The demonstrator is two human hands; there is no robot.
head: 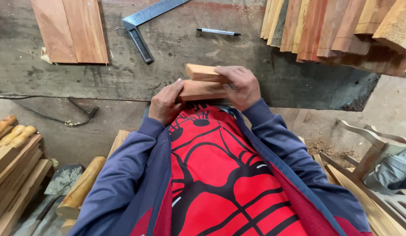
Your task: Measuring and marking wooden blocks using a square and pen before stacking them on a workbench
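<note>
Two short wooden blocks lie stacked at the near edge of the workbench (pixel 176 39). My right hand (pixel 240 86) covers the right end of both, its fingers over the upper block (pixel 203 72). My left hand (pixel 164 104) grips the left end of the lower block (pixel 202 90), thumb on top. Both blocks are pale reddish wood and sit level, close to my chest.
A metal try square (pixel 144 27) and a pen (pixel 217 32) lie farther back on the bench. Flat boards (pixel 72 29) rest at back left, a pile of cut planks (pixel 338 28) at back right. Turned wooden legs (pixel 13 148) lie at left, a chair frame (pixel 369 153) at right.
</note>
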